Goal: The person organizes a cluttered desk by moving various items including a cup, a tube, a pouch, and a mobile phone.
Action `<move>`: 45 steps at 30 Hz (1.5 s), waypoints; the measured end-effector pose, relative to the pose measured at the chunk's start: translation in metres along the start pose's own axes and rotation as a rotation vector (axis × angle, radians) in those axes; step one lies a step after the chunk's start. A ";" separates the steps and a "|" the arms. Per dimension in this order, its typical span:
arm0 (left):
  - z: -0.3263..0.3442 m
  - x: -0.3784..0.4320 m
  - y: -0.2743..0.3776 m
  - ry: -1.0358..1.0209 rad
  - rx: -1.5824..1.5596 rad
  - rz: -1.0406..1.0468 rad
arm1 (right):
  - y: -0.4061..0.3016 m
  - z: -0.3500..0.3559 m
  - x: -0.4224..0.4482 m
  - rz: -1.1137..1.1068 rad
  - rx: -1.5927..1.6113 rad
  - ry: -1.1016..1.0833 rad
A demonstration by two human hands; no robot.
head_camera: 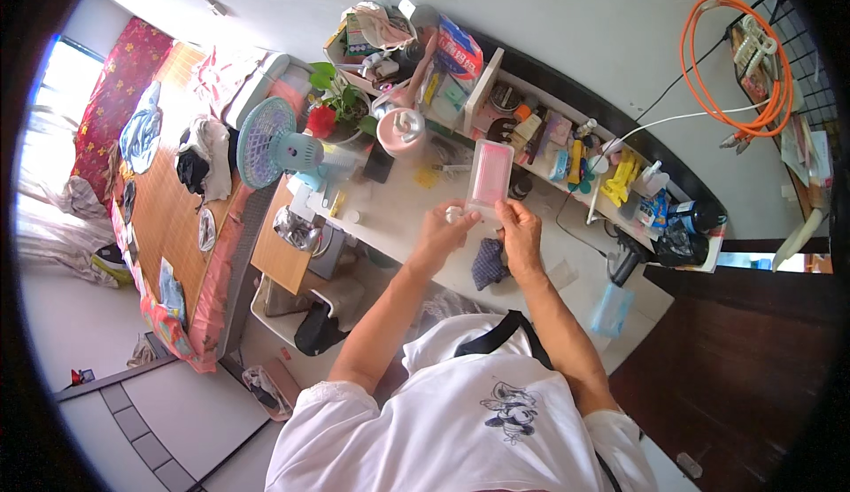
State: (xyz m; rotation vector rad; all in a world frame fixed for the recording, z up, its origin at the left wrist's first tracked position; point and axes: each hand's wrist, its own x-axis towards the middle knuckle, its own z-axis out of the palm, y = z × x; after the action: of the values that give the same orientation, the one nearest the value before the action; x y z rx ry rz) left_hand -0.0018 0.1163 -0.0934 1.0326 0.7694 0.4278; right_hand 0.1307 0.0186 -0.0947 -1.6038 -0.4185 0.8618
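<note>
Both hands are raised over a white desk (392,226). Between them stands a clear plastic box (491,174) with pink, thin, stick-like contents. The fingers of my right hand (520,233) grip its lower right corner. My left hand (441,233) touches the lower left corner with its fingertips and also holds a small white object (454,214), whose kind I cannot tell. A dark blue patterned cloth (489,264) lies on the desk just below the box, beside my right wrist. Beyond the box, a pink lidded container (400,132) stands on the desk.
A light blue fan (269,143) and a potted plant with a red flower (335,107) stand at the left. Along the wall runs a crowded shelf (483,90). A blue face mask (612,309) hangs at the desk's right side. An orange cable coil (688,47) hangs on the wall.
</note>
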 end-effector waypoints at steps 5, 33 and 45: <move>-0.025 0.005 0.025 0.202 0.029 0.051 | -0.018 0.010 -0.004 -0.065 0.051 -0.150; -0.053 0.239 0.163 0.016 0.050 0.012 | 0.040 -0.065 -0.028 0.017 0.187 0.160; -0.051 0.203 0.131 -0.027 0.431 0.190 | 0.069 -0.084 -0.021 0.050 0.157 0.233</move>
State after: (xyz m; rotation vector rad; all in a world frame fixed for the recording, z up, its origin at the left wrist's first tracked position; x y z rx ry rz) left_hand 0.1001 0.3395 -0.0669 1.5200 0.7591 0.4183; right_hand 0.1645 -0.0695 -0.1531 -1.5523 -0.1436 0.7164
